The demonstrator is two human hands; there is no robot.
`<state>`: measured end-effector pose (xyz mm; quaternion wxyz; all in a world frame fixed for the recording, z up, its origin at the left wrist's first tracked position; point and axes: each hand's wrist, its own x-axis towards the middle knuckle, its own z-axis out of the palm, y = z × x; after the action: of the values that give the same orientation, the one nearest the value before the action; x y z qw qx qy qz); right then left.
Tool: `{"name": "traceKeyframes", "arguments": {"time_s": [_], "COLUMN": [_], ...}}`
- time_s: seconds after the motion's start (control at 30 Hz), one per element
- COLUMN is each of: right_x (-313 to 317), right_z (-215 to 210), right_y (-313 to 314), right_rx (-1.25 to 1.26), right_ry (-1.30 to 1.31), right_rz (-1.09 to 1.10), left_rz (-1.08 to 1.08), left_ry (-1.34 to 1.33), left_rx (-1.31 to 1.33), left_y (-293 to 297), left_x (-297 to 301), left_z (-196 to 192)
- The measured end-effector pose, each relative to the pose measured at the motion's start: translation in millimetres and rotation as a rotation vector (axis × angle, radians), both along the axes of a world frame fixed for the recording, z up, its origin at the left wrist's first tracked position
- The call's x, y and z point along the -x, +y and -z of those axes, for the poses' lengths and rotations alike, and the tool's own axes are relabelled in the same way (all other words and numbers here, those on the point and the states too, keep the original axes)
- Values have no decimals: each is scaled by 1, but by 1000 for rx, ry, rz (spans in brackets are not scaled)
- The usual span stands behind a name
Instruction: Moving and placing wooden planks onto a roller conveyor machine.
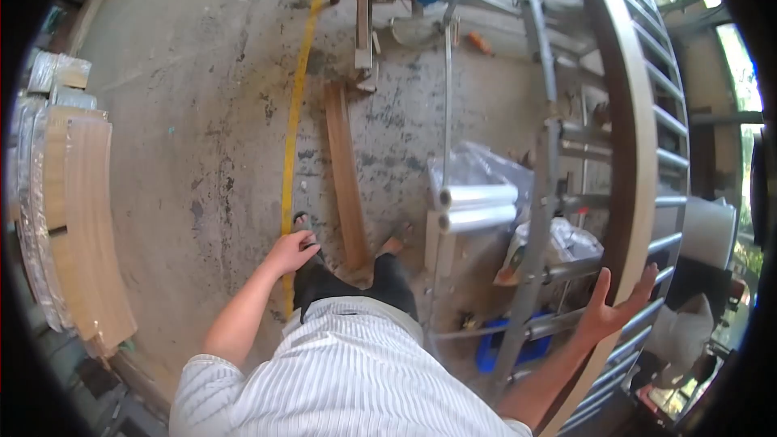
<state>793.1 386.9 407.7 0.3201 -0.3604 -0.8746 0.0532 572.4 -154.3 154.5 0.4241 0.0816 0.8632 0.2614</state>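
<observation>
My right hand (pixel 619 307) is open, fingers and thumb spread, at the long wooden board (pixel 641 113) that lies along a metal roller rack (pixel 670 121). The palm overlaps the board's edge; whether it presses on it cannot be told. My left hand (pixel 291 254) hangs in front of me above one foot, its fingers loosely bent and a little apart. Nothing shows in it. On the floor ahead of my feet lies a narrow brown wooden plank (pixel 344 170).
Stacked panels (pixel 93 226) wrapped in plastic stand at the left. Two rolls of clear film (pixel 477 197) lie beside the grey metal frame (pixel 544 162) on the right, near a blue bin (pixel 514 348). A yellow line (pixel 298 105) runs along the worn concrete floor.
</observation>
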Motion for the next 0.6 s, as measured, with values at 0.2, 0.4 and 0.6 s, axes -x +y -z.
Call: {"name": "traceKeyframes", "arguments": {"time_s": [0.2, 0.4, 0.6], "right_x": [222, 286, 344], "right_z": [238, 771, 1001], "right_y": [-276, -375, -488], "right_rx": [702, 741, 732], "right_ry": [-123, -799, -1180], "right_rz": [-523, -339, -112], "left_rz": [-70, -309, -87], "left_ry": [-140, 98, -11], "left_rx": [114, 123, 388], "left_y": [-103, -190, -292], "left_x": [20, -43, -112], "left_z": [140, 262, 327]}}
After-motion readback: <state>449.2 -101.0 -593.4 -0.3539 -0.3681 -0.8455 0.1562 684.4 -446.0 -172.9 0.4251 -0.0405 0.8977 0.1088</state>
